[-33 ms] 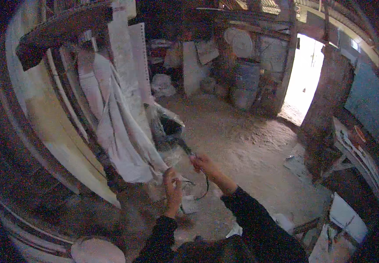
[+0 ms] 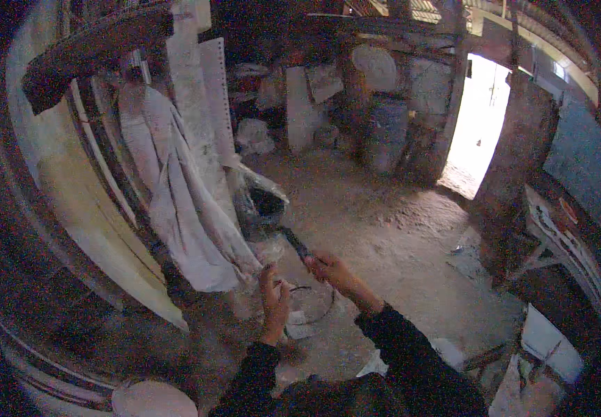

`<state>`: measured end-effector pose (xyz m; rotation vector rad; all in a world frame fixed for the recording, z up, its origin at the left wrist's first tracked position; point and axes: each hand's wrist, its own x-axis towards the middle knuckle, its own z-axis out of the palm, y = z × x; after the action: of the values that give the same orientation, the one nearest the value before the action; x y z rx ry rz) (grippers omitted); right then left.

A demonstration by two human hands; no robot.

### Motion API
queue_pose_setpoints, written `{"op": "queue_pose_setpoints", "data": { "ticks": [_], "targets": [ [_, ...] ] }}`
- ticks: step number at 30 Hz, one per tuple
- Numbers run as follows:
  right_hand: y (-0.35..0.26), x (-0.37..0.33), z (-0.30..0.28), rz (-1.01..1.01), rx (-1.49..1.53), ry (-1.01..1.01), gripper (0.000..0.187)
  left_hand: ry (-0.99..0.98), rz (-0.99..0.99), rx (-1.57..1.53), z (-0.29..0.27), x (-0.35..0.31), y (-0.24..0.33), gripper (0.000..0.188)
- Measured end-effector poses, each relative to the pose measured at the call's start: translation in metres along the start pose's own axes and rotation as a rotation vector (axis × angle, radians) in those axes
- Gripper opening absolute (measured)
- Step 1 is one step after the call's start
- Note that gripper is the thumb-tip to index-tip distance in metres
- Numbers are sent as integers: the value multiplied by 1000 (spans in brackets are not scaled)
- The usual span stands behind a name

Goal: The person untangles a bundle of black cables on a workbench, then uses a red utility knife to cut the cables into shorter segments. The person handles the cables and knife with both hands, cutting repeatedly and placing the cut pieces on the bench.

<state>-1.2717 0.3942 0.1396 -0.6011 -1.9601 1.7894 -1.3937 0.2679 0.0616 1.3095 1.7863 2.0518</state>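
My left hand (image 2: 273,306) is closed near the lower tip of a draped white cloth (image 2: 200,243). Between its fingers and thumb runs a thin dark cord (image 2: 332,300), which loops out to the right toward my other hand. Farther forward, my right hand (image 2: 335,272) is wrapped round the near end of a dark, elongated object (image 2: 292,240); its exact kind is too dim to make out. The object slants up and left toward a dark item under clear plastic (image 2: 266,201). Whether the cloth's tip touches my left fingers, I cannot tell.
Long pale boards (image 2: 99,229) lean at the left. A blue barrel (image 2: 388,132) stands at the back, left of a bright doorway (image 2: 478,125). At the right is a wooden bench (image 2: 557,243), with white panels (image 2: 550,344) below it. A round pale object (image 2: 154,399) sits lower left.
The view has shifted slightly, so the surroundings sit a little farther left. My right hand has moved slightly right and down relative to the surroundings, and the cord's loop looks wider. Both grips stay closed.
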Motion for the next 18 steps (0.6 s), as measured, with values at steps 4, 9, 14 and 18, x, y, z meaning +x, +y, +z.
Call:
{"op": "queue_pose_setpoints", "data": {
  "ticks": [4,9,14,18],
  "targets": [
    [-63,-126,-37,-84,-270,-61,26,-36,449,280,33,26,70,60],
    [-43,-255,-97,198,-396,-126,21,-316,685,591,91,7,84,45],
    [-44,-387,-117,401,-191,295,20,-943,571,513,150,-39,40,18],
    [-61,-504,-122,358,-25,864,19,-919,407,436,184,-98,38,13]
  ]
}}
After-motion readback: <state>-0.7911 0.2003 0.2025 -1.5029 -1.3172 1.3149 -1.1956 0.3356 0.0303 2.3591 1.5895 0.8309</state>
